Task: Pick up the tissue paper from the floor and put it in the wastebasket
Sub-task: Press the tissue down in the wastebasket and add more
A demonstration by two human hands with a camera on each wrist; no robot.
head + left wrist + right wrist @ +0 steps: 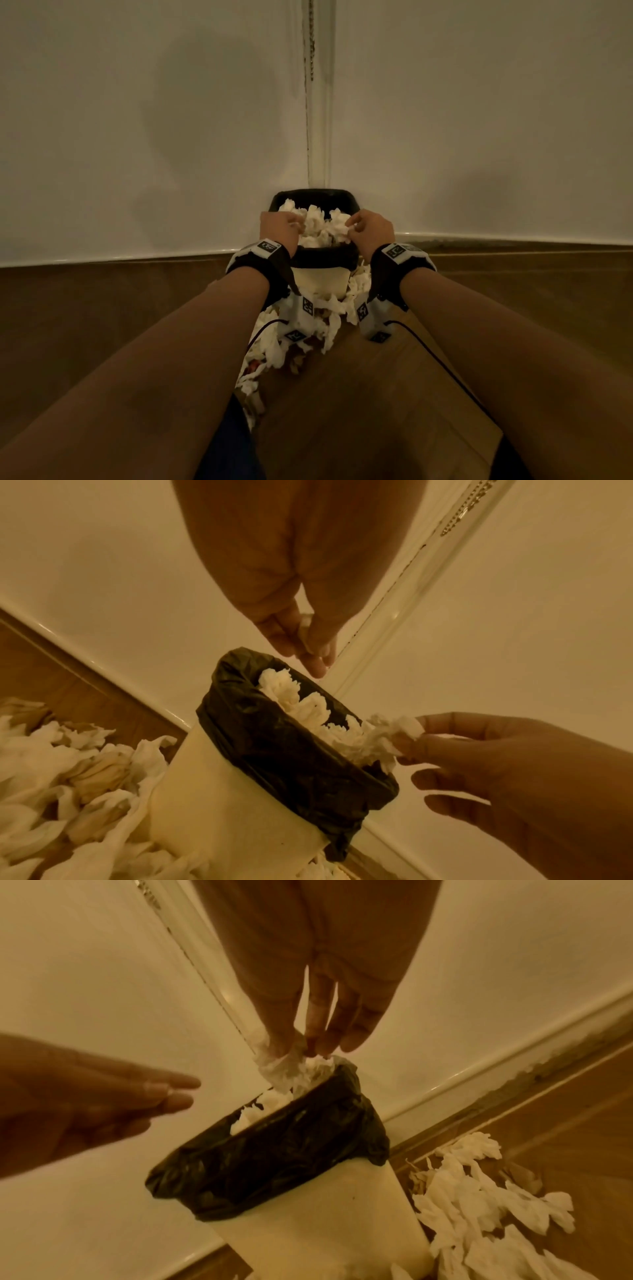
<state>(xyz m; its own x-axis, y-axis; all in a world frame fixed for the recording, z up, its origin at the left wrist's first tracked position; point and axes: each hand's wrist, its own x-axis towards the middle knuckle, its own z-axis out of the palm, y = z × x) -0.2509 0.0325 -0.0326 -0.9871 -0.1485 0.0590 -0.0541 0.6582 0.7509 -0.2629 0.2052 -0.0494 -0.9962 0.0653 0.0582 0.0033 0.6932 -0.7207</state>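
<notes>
A cream wastebasket (322,281) with a black liner (274,745) stands in the room corner, heaped with crumpled white tissue paper (318,224). My right hand (352,226) hovers over the right side of the rim and pinches a wad of tissue (277,1066) (387,731) that touches the heap. My left hand (294,222) is over the left side of the rim, fingers straight and relaxed (171,1093), holding nothing that I can see. More tissue paper (308,329) lies scattered on the floor in front of the basket and beside it (479,1199) (68,777).
White walls meet right behind the basket, with a pipe and bead chain (320,85) running down the corner. A white skirting board (137,258) lines the wooden floor (376,394). Wrist camera cables (438,359) trail from both forearms.
</notes>
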